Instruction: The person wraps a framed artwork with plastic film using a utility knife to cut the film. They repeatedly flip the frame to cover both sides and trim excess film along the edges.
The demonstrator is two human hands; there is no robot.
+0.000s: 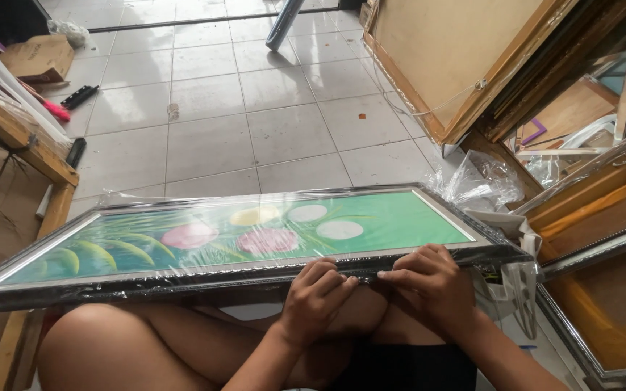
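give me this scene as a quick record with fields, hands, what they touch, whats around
setting: tiled floor, person seated, bare knees under a picture
main item: framed painting, green with pale round shapes, covered in clear plastic film, lying flat across the lap
left hand: fingers curled on the frame's near edge
right hand: fingers on the same edge, beside the left
right side: stacked frames, crumpled plastic
left side: wooden bench, cardboard box

**What Is Staying Out of Sight**

The fingertips of both hands (371,289) are curling under the near edge of the long plastic-wrapped framed green flower painting (248,235), hiding there. Wrap glare is blurring its flowers. Its left end and the stacked wooden frames (472,65) are running off-picture.
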